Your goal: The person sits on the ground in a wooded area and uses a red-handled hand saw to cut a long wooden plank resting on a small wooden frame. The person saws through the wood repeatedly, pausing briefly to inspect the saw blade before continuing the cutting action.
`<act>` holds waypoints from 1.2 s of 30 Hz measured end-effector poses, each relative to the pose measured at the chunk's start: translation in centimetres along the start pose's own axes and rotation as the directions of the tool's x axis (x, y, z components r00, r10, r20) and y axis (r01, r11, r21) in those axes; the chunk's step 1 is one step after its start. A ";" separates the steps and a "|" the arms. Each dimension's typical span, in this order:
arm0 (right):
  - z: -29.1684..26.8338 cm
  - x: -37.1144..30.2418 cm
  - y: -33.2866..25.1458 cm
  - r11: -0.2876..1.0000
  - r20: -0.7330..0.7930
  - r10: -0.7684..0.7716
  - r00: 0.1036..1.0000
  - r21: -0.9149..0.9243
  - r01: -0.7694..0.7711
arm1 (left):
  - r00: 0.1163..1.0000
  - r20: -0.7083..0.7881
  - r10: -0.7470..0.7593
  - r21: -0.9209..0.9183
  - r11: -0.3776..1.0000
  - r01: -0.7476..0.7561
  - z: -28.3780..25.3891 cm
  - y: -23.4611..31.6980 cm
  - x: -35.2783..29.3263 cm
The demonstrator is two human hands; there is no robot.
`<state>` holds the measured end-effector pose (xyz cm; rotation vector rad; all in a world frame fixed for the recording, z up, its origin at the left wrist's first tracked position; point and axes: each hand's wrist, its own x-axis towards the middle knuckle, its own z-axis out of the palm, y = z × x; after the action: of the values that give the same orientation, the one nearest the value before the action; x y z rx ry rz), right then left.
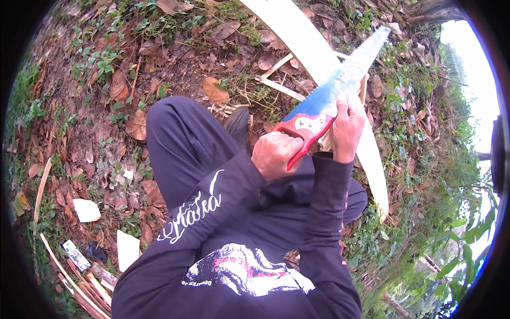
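Observation:
A handsaw point(340, 85) with a blue-silver blade and a red and white handle slants up to the right in front of me. My left hand point(276, 154) is wrapped round its red handle. On the blade's back edge, near the handle, my right hand point(349, 125) is closed with thumb and fingers gripping the metal. The teeth face the upper left. Behind the saw runs a long, curved, pale board point(287, 29), partly covered by the blade and my right hand. Thin pale wooden strips point(281, 87) meet at an angle beside the board.
I sit on leaf-strewn ground with my legs point(186, 133) bent. To the left lie pale flat pieces point(86, 210), a small white printed packet point(76, 255) and several thin wood strips point(85, 292). Green plants point(451, 266) grow on the right. A thick branch point(433, 11) lies at the upper right.

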<state>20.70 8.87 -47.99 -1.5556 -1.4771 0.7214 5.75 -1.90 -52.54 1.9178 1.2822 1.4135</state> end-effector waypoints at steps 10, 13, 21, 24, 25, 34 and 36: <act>-3.2 -5.6 -9.1 0.983 -0.221 -0.086 0.972 0.142 0.119 | 0.975 -0.172 0.142 0.125 0.985 -0.122 -3.5 6.3 -0.5; -4.7 -6.3 -9.5 0.955 -0.284 -0.076 0.956 0.256 0.152 | 0.944 -0.312 0.105 -0.240 0.953 -0.185 -4.0 6.6 -1.0; -3.5 -9.5 -7.7 0.886 -0.459 0.065 0.886 0.436 0.161 | 0.860 0.363 -0.360 -0.902 0.098 0.422 -5.1 3.3 -1.9; -2.8 -10.1 -7.8 0.872 -0.463 0.113 0.879 0.471 0.136 | 0.818 0.476 -0.321 -0.866 -0.008 0.501 -4.9 2.5 -2.2; -3.1 -10.2 -7.1 0.861 -0.452 0.105 0.886 0.487 0.146 | 0.807 0.502 -0.313 -0.852 -0.015 0.524 -4.8 2.3 -2.3; -2.1 -11.2 -7.8 0.843 -0.333 0.113 0.936 0.530 0.087 | 0.806 0.509 -0.301 -0.860 -0.131 0.494 -4.9 1.6 -2.9; -2.0 -11.4 -7.3 0.841 -0.333 0.120 0.935 0.535 0.083 | 0.811 0.496 -0.310 -0.868 -0.134 0.479 -4.9 1.2 -3.1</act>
<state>17.29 -3.08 -42.29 -1.1764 -0.8817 0.7428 1.66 -5.96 -51.29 0.4203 0.3133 1.1710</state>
